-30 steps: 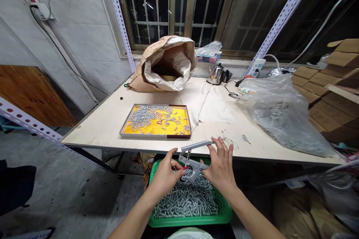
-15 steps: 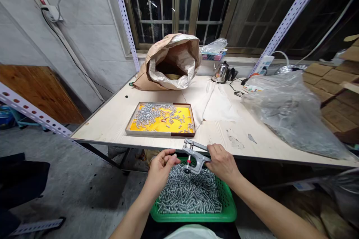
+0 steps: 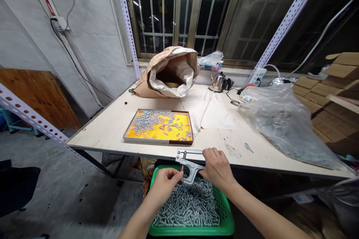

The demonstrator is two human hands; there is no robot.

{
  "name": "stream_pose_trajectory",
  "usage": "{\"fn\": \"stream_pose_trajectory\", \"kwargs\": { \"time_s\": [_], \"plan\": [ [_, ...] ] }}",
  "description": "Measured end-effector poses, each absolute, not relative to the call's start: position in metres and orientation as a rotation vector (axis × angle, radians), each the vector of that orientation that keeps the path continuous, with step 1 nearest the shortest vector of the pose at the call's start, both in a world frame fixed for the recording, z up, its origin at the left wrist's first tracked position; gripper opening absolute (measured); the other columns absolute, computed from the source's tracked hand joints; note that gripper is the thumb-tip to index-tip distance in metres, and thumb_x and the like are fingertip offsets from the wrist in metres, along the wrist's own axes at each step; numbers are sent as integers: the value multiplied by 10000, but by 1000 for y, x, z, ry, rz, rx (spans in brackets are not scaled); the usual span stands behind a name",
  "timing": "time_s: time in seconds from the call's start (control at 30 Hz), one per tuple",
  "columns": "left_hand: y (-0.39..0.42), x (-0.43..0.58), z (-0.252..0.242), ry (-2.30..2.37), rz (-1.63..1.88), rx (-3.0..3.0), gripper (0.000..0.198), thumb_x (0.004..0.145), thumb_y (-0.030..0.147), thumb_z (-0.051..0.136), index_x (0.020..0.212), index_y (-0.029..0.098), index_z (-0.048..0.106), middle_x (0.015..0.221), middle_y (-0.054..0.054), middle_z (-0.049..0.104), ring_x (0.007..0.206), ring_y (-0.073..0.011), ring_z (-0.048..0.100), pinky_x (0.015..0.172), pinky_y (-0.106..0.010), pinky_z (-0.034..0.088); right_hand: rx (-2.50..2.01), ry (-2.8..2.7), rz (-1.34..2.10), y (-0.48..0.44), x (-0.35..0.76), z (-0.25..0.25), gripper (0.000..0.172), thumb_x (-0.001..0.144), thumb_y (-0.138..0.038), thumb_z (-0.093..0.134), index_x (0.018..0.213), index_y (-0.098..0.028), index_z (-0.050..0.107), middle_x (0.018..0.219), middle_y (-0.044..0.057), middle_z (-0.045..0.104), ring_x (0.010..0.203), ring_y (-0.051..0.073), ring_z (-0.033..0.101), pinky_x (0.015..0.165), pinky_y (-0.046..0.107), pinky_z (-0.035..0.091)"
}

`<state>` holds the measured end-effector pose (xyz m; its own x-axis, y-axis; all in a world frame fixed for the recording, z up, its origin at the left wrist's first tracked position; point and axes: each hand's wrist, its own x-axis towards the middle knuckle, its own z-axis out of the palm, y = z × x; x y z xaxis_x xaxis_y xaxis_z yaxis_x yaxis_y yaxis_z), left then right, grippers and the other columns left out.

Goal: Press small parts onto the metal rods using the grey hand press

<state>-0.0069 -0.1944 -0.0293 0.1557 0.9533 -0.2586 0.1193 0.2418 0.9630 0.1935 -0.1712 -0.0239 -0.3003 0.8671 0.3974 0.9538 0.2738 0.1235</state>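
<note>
My right hand [image 3: 217, 168] is closed around the handles of grey metal press pliers [image 3: 187, 162], squeezed together just below the table's front edge. At the pliers' red-tipped jaw, my left hand [image 3: 166, 185] pinches a small part too small to name. Both hands hover over a green basket [image 3: 228, 224] in my lap, filled with several small silver metal pieces [image 3: 187, 205].
A yellow-lined tray [image 3: 159, 126] with several silver parts lies on the pale table [image 3: 112, 123]. Behind it stand an open brown paper sack [image 3: 168, 73], a kettle [image 3: 218, 81] and a white cloth [image 3: 211, 110]. A large plastic bag [image 3: 283, 119] and cardboard boxes [image 3: 325, 93] fill the right side.
My right hand went from open fingers on the raised handle to gripping it and squeezing the pliers shut. My left hand stayed pinched at the jaw.
</note>
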Motion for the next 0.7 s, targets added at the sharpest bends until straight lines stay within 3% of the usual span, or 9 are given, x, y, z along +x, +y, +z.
{"fn": "stream_pose_trajectory", "kwargs": {
  "time_s": [0.13,0.27,0.37,0.47,0.57,0.7],
  "plan": [
    [-195,-4,-30,1303,774,1209,185,614,305,633,515,156,584,518,24,513,550,-123,424,573,-246,297,-1498,-2175,-542,-181,190,-24,160,752,-315,561,816,-172,525,959,112,584,937,257,495,877,404,386],
    [-200,0,-34,1282,876,1195,152,608,258,617,502,159,573,535,11,524,585,-136,452,608,-252,333,-1508,-2077,-487,-193,192,-34,322,695,-201,548,1008,-126,530,1135,148,517,1121,293,436,1046,470,311],
    [-204,-2,-32,1282,1050,1145,181,634,279,623,515,168,544,558,11,511,603,-138,454,608,-249,340,-1580,-2034,-431,-205,199,-45,452,641,-171,551,1087,-108,516,1157,158,486,1148,313,422,1074,533,277],
    [-208,-9,-27,1248,1142,1122,193,665,301,628,555,169,540,605,6,526,626,-137,461,610,-244,348,-1615,-2059,-302,-220,208,-59,349,634,-120,522,978,-149,577,1127,138,497,1123,305,439,1054,560,297],
    [-212,-17,-26,1112,877,1167,156,655,265,628,568,155,562,603,-8,559,621,-142,487,617,-252,364,-1614,-2046,-55,-235,217,-77,233,685,-62,450,807,-190,602,1216,116,476,1150,276,432,964,485,418],
    [-216,-22,-41,1185,598,1321,151,666,270,614,582,151,571,535,24,502,538,-118,434,540,-239,305,-1559,-1919,60,-245,225,-98,261,807,-172,472,1001,-231,637,1455,87,289,1290,306,318,983,530,394]
  ]
}}
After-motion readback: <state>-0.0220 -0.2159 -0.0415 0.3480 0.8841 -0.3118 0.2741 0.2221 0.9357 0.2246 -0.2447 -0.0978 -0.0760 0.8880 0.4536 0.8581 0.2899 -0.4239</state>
